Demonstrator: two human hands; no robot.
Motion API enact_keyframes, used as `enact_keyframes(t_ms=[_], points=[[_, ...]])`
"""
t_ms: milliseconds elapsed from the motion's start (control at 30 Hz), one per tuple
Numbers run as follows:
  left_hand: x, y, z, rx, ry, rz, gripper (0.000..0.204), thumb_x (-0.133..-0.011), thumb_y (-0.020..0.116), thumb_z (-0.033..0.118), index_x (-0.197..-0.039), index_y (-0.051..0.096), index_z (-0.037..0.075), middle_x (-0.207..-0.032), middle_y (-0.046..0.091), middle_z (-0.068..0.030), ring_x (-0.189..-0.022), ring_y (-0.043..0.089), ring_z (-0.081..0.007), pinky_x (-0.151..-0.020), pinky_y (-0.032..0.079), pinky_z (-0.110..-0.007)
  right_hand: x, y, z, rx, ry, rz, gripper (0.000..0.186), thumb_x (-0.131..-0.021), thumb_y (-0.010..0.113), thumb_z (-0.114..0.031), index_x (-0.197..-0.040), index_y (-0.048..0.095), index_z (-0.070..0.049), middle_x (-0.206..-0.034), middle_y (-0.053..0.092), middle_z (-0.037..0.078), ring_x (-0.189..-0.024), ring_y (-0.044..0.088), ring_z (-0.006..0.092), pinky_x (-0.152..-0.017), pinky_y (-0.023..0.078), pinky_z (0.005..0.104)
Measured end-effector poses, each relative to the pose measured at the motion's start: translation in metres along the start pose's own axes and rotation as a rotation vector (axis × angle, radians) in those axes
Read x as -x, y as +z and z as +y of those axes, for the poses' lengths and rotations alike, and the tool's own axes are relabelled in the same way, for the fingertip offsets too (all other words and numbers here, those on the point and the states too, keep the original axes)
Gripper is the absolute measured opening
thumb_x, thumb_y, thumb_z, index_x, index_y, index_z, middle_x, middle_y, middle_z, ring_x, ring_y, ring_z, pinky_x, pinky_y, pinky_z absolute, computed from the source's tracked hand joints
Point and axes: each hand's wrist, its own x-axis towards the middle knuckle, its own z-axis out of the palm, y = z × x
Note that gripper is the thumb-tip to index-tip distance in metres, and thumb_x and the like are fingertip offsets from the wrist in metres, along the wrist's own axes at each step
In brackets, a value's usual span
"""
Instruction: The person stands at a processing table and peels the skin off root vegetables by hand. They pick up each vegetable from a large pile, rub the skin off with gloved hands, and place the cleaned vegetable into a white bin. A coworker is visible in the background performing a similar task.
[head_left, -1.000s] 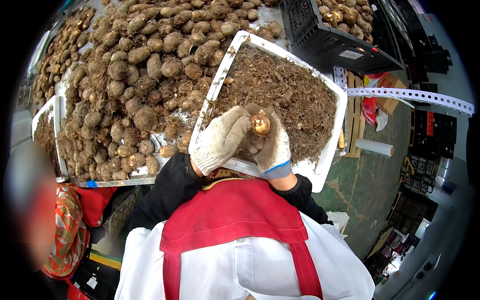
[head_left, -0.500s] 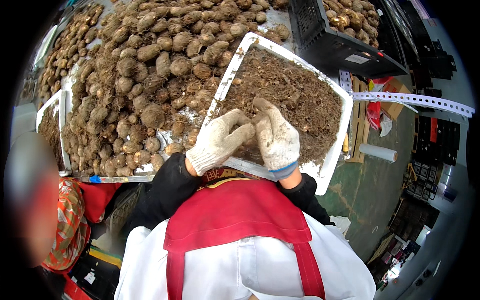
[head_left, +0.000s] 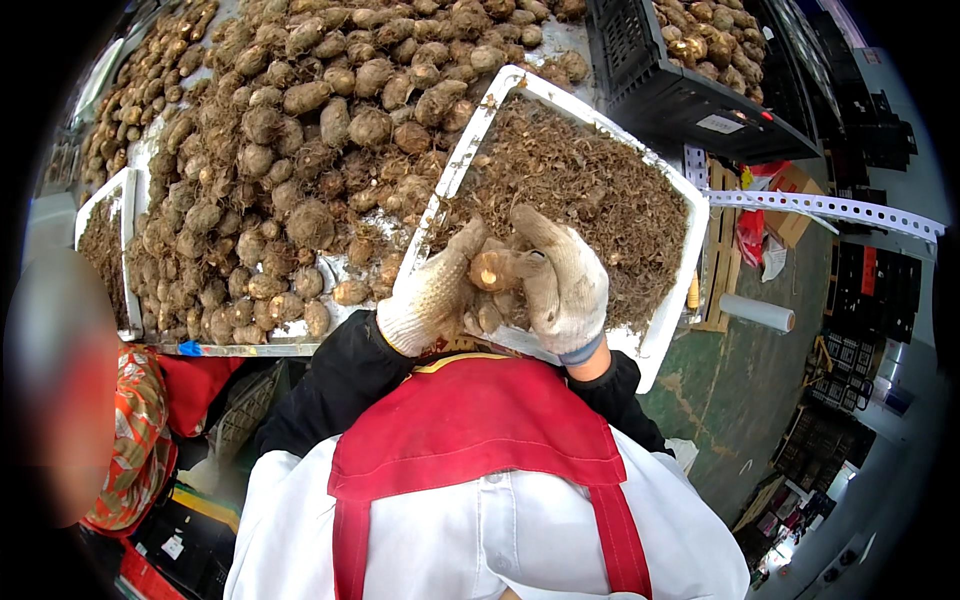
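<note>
Surface (head_left: pixel 563 40), spread from far edge to front edge with heaped shaggy tubers (head_left: pixel 310 225). White box (head_left: pixel 678 295) at its right end, full of loose brown root fibres (head_left: pixel 600 200). Black crate (head_left: pixel 690 108) by far right corner, more tubers inside. Gloved hands over box's near side: right hand (head_left: pixel 575 285) curled round pale-ended tuber (head_left: pixel 492 270); left hand (head_left: pixel 432 285) half open, cupped alongside, can't tell whether gripping. Pale-ended tuber lies between both hands, bare end showing.

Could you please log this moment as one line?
Left hand, right hand: gloved | tuber: held between them | beneath: white tray with fibrous debris | left of tray: tuber pile
</note>
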Motion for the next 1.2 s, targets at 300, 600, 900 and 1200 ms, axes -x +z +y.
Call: enact_keyframes(t_ms=[300,600,900,1200], points=[[0.014,0.037,0.017,-0.042,0.105,0.161,0.049,-0.111,0.039,0.049,-0.116,0.063,0.007,-0.075,0.068,-0.0072,-0.056,0.062,-0.0157,-0.044,0.047,-0.026,0.001,0.002,0.005,-0.536,0.296,0.131,0.042,-0.104,0.06,-0.029,-0.134,0.061,0.001,-0.118,0.068,0.011,-0.093,0.065,0.0146,-0.084,0.054,0.0289],[0.0,-0.001,-0.007,-0.833,0.53,0.2,0.035,-0.108,0.051,0.037,-0.111,0.062,0.004,-0.083,0.064,-0.0061,-0.069,0.061,-0.0147,-0.058,0.05,-0.031,-0.019,0.019,-0.007,-0.108,0.3,-0.052,0.024,-0.095,0.067,-0.022,-0.11,0.071,-0.004,-0.103,0.069,0.015,-0.094,0.067,0.0361,-0.084,0.055,0.0403],[0.024,0.009,0.006,-0.557,0.604,0.107,0.051,-0.106,0.056,0.033,-0.142,0.048,-0.002,-0.13,0.059,-0.0083,-0.119,0.056,-0.0176,-0.107,0.042,-0.032,-0.021,0.002,0.023,-0.521,0.395,0.111,0.048,-0.1,0.063,-0.026,-0.136,0.058,0.005,-0.111,0.068,0.01,-0.092,0.064,0.0166,-0.083,0.054,0.0302],[0.028,0.007,0.014,-1.088,0.793,0.389,0.047,-0.094,0.066,0.013,-0.138,0.054,0.001,-0.125,0.063,-0.013,-0.114,0.061,-0.0218,-0.099,0.048,-0.034,-0.029,0.019,-0.017,-0.281,0.434,-0.18,0.041,-0.092,0.067,-0.018,-0.131,0.063,-0.002,-0.125,0.066,0.017,-0.109,0.068,0.0288,-0.092,0.055,0.0373]])
